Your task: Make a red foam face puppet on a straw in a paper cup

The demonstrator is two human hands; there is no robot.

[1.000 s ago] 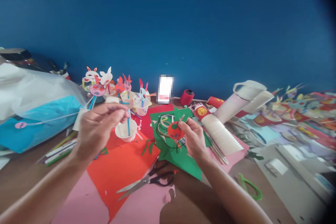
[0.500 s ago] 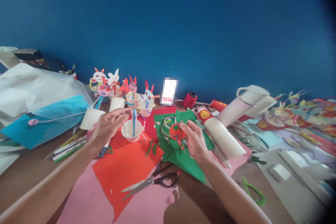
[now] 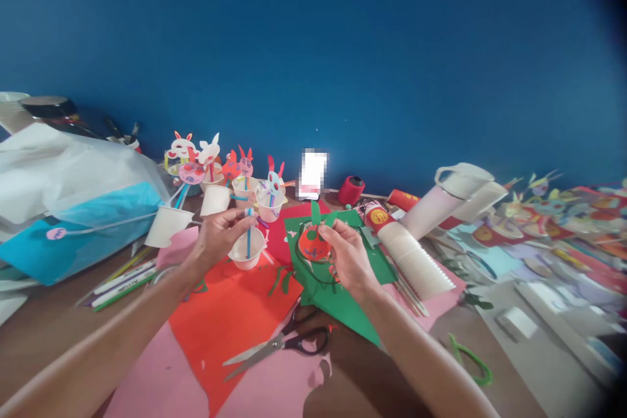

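Note:
My left hand (image 3: 221, 234) pinches the top of a blue straw (image 3: 249, 241), which stands upright in a white paper cup (image 3: 245, 262). The cup rests at the top edge of an orange-red paper sheet (image 3: 220, 320). In my right hand (image 3: 350, 255) is a round red paper face (image 3: 313, 247) with drawn features and green ear-like pieces on top. My thumb and finger grip its right edge, over green paper (image 3: 337, 307). Black-handled scissors (image 3: 277, 343) lie partly spread on the orange-red and pink paper below.
Several cups with paper animal faces (image 3: 275, 183) on straws stand at the back left. A stack of paper cups (image 3: 416, 261) lies at right, beside a white jug (image 3: 448, 199). Markers (image 3: 122, 284) and a plastic bag (image 3: 73, 150) are at left; green glasses-like frames (image 3: 473, 362) lie front right.
My left hand has closed on the straw's top. My right hand has moved the red paper face a little to the left and turned it, so the green ears show upright.

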